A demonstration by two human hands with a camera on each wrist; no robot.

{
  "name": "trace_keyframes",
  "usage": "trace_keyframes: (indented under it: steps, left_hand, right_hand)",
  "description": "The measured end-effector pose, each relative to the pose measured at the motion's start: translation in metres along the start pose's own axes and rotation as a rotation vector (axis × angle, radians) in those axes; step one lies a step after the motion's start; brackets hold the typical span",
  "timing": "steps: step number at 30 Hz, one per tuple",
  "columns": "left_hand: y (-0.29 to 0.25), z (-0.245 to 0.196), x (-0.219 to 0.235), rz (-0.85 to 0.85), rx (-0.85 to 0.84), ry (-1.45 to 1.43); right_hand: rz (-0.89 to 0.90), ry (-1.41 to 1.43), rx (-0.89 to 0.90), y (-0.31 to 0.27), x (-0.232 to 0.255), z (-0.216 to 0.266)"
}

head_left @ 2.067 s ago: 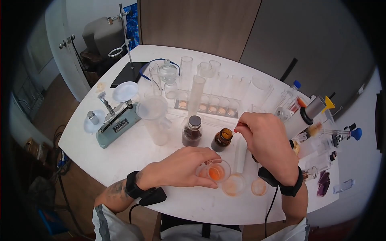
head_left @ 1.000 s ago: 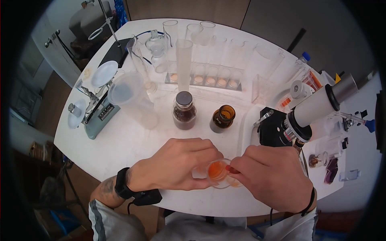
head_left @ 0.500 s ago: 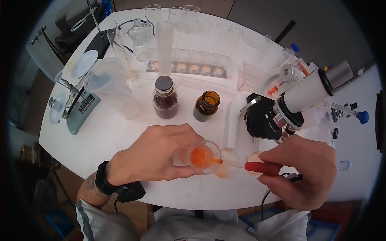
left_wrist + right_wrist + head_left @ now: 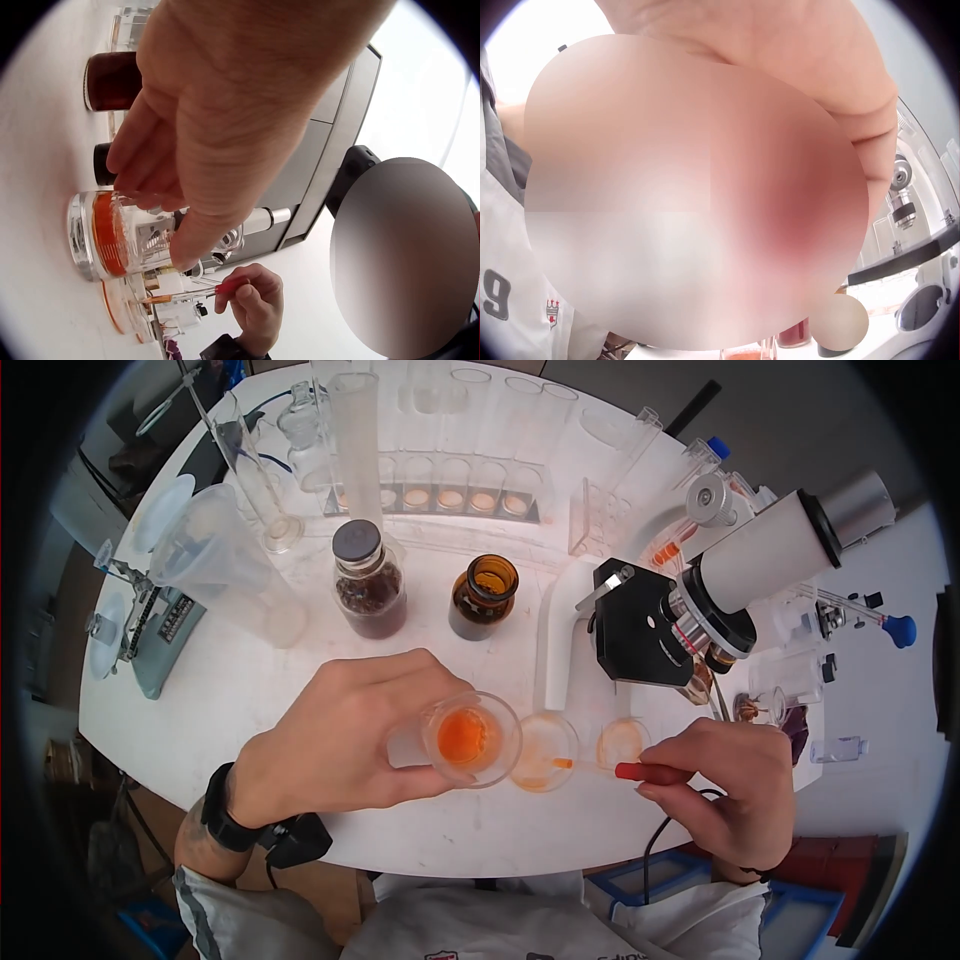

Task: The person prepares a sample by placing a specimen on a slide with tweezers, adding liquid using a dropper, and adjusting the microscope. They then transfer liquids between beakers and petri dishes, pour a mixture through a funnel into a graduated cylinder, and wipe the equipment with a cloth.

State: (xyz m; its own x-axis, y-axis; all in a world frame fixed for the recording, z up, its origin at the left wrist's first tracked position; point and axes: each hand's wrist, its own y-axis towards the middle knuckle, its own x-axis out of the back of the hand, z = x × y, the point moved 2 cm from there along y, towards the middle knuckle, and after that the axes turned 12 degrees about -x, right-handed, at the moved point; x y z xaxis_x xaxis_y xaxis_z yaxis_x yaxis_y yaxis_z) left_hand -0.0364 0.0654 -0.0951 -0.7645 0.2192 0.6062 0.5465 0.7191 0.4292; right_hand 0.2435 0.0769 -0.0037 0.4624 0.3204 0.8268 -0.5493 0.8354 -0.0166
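My left hand (image 4: pixel 350 735) grips a clear glass beaker (image 4: pixel 472 740) with orange liquid in its bottom; in the left wrist view the beaker (image 4: pixel 112 229) stands upright, the fingers round its upper part. My right hand (image 4: pixel 735 785) pinches the red bulb (image 4: pixel 655 772) of a dropper, whose tip holds some orange liquid. That tip lies over a shallow glass dish (image 4: pixel 545 752) just right of the beaker. A second small dish (image 4: pixel 622 745) is behind the dropper. Blurring hides most of the right wrist view.
An open brown bottle (image 4: pixel 484 598) and a capped jar of dark contents (image 4: pixel 369 585) stand behind the hands. A microscope (image 4: pixel 680 615) is at the right, a plastic jug (image 4: pixel 225 560) and balance (image 4: pixel 160 645) at the left. Glass tubes and a rack (image 4: pixel 432 498) stand farther back.
The dropper has moved from the brown bottle to the beaker, then right, off the beaker to over the dish. My left hand still grips the beaker. The head view has shifted.
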Motion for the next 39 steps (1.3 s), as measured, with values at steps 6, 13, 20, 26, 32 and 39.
trace_keyframes:
  steps: [6,13,20,26,32,39]
  left_hand:
    - [0.000,0.001,0.000,-0.012,-0.014,-0.014]
    - [-0.002,0.001,0.000,-0.010,-0.004,-0.012]
    - [-0.003,0.001,0.000,-0.017,-0.005,0.004]
    - [-0.004,0.000,-0.001,-0.022,-0.003,-0.002]
    - [-0.003,-0.006,0.002,0.036,0.052,0.002]
    - [-0.002,-0.006,0.002,0.039,0.030,0.027]
  right_hand:
    - [0.027,-0.032,0.017,0.003,-0.004,-0.001]
    - [0.052,-0.026,-0.001,0.003,-0.007,-0.003]
    - [-0.041,-0.040,0.054,-0.002,0.007,0.018]
    - [-0.214,-0.178,0.256,0.000,0.017,0.048]
    - [-0.136,-0.126,0.217,0.028,-0.004,0.057]
    - [0.068,-0.169,0.257,0.054,-0.034,0.039]
